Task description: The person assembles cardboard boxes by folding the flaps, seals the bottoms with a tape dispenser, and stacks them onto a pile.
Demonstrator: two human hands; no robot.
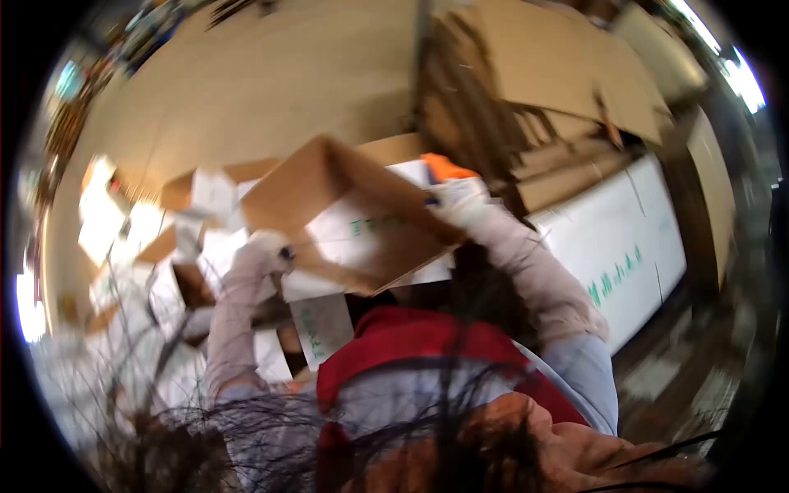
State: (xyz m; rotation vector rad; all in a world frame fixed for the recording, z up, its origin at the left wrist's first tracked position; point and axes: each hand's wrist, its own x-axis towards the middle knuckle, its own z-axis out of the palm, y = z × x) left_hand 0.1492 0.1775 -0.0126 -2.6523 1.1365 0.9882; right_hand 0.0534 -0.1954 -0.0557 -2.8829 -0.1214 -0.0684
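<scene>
Gripping one cardboard box (353,218), left hand (265,251), right hand (460,201)

Both gloved hands, left (265,251) and right (460,201), are raised, arms bent, fingers gripping.

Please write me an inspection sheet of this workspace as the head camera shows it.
Surface: none seen bare; white-and-brown flat boxes lie piled below.
Job's things: a cardboard box, brown outside, white with green print, held up tilted.
Clutter: torn cardboard sheets upper right; a white printed panel beside them.
Grippers: left hand, gloved, grips the box's lower left edge; right hand, gloved, grips its upper right edge.
Cables: nothing seen.
Surroundings: large tan board behind; bright light at both edges; picture blurred.
</scene>
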